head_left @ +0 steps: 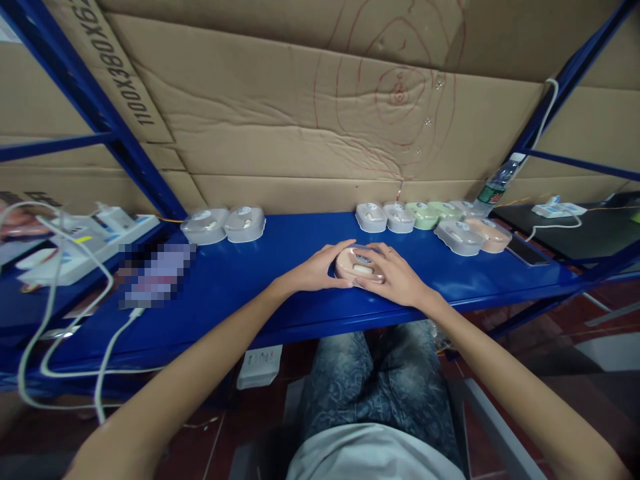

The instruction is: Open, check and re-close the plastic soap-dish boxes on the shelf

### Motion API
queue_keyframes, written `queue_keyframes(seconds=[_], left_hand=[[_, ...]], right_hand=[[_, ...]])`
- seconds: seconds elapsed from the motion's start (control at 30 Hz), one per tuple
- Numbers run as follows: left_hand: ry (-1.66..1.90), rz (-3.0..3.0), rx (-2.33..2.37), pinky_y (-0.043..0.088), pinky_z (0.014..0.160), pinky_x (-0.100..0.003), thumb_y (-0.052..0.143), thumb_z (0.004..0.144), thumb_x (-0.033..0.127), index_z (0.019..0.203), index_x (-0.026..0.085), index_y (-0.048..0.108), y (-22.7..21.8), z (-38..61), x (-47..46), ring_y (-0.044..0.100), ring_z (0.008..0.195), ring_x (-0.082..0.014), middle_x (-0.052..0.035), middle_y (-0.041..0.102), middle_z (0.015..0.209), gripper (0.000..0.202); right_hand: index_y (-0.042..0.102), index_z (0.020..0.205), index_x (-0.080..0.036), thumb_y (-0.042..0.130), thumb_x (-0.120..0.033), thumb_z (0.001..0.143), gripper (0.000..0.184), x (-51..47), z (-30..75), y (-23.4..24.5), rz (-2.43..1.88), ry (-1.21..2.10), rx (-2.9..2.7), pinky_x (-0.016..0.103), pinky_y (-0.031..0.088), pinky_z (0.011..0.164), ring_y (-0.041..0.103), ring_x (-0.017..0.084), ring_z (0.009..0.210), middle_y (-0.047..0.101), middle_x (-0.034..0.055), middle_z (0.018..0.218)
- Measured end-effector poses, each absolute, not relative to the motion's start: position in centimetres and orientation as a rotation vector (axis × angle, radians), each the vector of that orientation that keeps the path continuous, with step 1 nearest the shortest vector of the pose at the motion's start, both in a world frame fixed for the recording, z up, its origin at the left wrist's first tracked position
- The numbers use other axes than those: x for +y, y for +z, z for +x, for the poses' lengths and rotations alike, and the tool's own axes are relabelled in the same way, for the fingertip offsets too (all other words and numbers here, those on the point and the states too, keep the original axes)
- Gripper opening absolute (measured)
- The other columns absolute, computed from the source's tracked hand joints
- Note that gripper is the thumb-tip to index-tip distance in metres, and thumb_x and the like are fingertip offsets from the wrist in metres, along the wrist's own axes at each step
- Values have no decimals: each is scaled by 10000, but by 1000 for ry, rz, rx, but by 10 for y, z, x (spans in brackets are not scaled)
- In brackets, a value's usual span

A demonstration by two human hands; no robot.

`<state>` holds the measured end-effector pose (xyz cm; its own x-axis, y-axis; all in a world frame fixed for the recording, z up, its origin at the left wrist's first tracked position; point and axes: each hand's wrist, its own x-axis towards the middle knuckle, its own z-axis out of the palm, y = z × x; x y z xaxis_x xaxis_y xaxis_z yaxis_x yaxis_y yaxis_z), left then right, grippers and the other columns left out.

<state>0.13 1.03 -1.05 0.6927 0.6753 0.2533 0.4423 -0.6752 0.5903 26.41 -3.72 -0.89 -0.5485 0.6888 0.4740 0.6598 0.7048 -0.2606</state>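
Note:
Between my two hands is a small rounded case (345,264), pinkish-beige under a clear plastic cover, with a white oval piece at its front. My left hand (319,268) grips its left side, thumb low and fingers along the back. From the right, my right hand (397,277) wraps round the other side, fingers lying partly over the top. The case is just above or on the blue shelf (300,310) near its front edge; I cannot tell whether it touches. Part of it is hidden by my fingers.
Two grey cases (245,223) stand at the back left. Several grey, green (423,215) and peach cases (493,235) line the back right, near a plastic bottle (493,190) and a dark phone (527,252). A cabled phone (157,275) and power strips (95,247) lie left. Cardboard (260,93) rises behind.

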Motion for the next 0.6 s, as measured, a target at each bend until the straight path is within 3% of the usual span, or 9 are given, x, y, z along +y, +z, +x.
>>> queue_keyframes(seconds=[0.6], left_hand=[[635,2422,864,285,1268,-503,803,852,603,1687,309,289,-11,0,11,405,1543,-359,-93,377,1730,1023]], right_hand=[[551,1525,-272,650,-588,998,623,-38,263,-9,-1042,38,-2361,562,504,1110,589,367,1319,556,167,1458]])
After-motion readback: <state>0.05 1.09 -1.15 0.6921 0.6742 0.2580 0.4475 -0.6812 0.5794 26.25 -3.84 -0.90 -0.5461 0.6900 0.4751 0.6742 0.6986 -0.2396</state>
